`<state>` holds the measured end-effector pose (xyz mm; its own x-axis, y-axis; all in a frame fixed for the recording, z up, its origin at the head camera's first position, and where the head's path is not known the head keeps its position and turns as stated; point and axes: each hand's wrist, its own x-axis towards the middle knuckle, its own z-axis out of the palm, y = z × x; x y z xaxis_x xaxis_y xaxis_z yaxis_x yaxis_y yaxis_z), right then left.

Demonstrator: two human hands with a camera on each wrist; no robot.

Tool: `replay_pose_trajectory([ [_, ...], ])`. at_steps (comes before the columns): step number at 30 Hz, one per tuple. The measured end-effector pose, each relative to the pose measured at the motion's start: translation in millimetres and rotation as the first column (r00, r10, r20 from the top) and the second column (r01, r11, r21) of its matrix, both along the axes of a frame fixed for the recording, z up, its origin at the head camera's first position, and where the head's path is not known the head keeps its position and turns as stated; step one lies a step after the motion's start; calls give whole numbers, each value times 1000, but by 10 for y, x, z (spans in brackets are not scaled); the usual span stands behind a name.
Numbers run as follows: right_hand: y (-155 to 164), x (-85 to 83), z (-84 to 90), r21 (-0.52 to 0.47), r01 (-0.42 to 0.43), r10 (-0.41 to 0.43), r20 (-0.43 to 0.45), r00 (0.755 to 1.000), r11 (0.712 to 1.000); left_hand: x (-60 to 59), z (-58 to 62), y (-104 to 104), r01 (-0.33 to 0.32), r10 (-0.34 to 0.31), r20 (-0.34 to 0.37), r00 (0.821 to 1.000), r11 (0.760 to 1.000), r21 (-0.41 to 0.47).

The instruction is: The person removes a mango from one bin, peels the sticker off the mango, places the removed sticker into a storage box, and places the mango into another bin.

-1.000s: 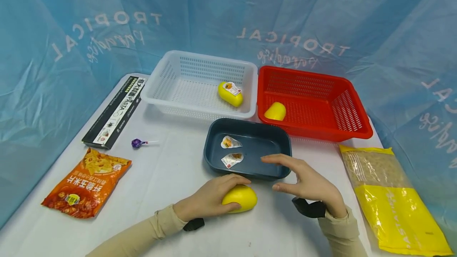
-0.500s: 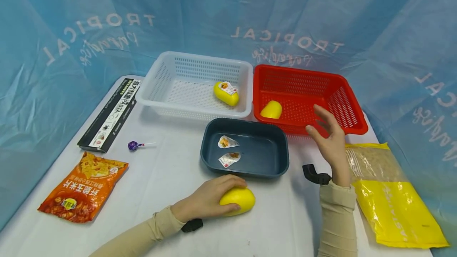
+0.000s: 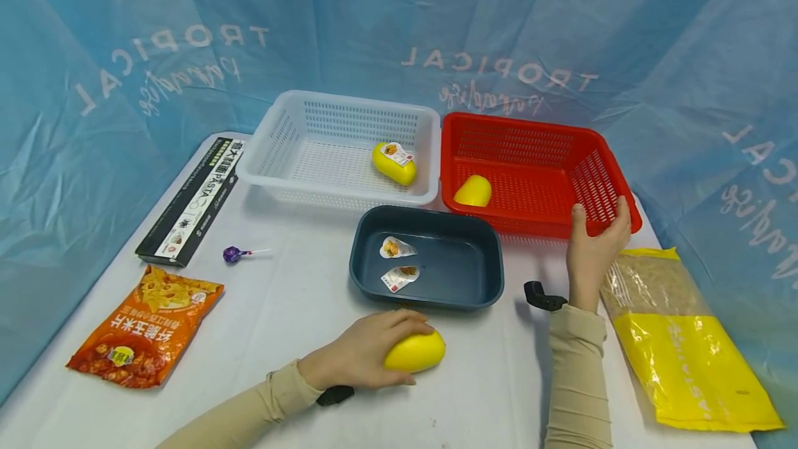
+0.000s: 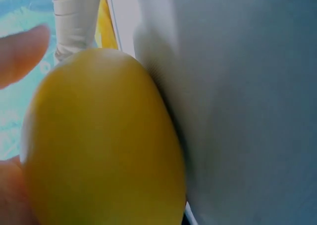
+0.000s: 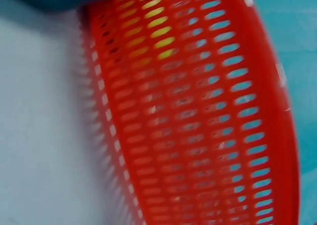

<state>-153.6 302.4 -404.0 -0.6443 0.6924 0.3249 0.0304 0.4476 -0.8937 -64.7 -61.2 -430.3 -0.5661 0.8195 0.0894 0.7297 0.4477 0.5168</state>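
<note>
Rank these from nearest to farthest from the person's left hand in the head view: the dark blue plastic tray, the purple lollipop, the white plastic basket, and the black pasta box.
1. Dark blue plastic tray, just beyond the left hand.
2. Purple lollipop, off to the left.
3. White plastic basket, at the back.
4. Black pasta box, far left; close to the basket in distance, so that order is hard to call.

Bright even overhead light, soft short shadows by both hands; head view sharp, edges bowed; both wrist views badly blurred.
</note>
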Motion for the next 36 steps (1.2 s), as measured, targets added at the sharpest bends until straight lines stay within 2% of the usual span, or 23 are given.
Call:
replay_pose_trajectory([
  [5, 26, -7, -82, 16, 40, -41, 21, 999, 999, 8, -13, -9, 5, -5, -10, 1000, 997, -73],
  [11, 14, -2, -125, -6, 27, -26, 79, 997, 1000, 4, -3, 0, 17, -18, -13, 1000, 998, -66],
  [14, 22, -6, -155, 13, 23, -24, 82, 996, 1000, -21, 54, 23, 36, -36, 14, 999, 998, -44],
  [17, 43, -7, -168, 33, 26, -28, 74, 997, 999, -80, 160, 69, 67, -67, 22, 997, 998, 4],
  [22, 121, 6, -153, 1, 29, -29, 121, 992, 1000, -224, 363, 191, 119, -121, 19, 992, 989, 84],
  [28, 205, 29, -176, -25, -1, 7, 233, 972, 1000, -380, 625, 370, 141, -138, -36, 990, 986, 93],
  [31, 225, 32, -185, -21, -5, 10, 242, 970, 1000, -530, 761, 480, 114, -109, -55, 993, 987, 114],
  [36, 216, 25, -205, -17, -10, 14, 229, 973, 1000, -916, 889, 620, 18, -15, -14, 1000, 983, 184],
])
